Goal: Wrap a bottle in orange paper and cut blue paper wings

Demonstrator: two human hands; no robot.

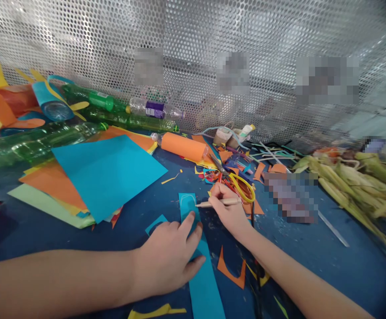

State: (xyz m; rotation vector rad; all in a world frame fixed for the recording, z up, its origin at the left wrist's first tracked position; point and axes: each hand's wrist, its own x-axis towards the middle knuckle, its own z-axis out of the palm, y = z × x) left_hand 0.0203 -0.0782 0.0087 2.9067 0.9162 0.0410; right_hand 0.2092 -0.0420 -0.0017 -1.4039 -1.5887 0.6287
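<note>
A blue paper strip [203,270] runs from the front edge toward the middle of the table. Across it lies my left hand [171,252], fingers spread and pressing on the paper. Pinched in my right hand [228,210] is a pale beige pen [224,202], its tip at the strip's right edge near the far end. A light curved line shows on that end of the strip. Just beyond my right hand rest yellow-handled scissors [242,187]. A cut blue scrap [156,223] sits partly behind my left hand.
Coloured paper sheets [109,175] are stacked at left, with green plastic bottles [40,141] behind. An orange-wrapped bottle [184,147] lies at centre, near paper scraps. Corn husks [348,181] lie at right. Perforated metal mesh [193,40] stands behind.
</note>
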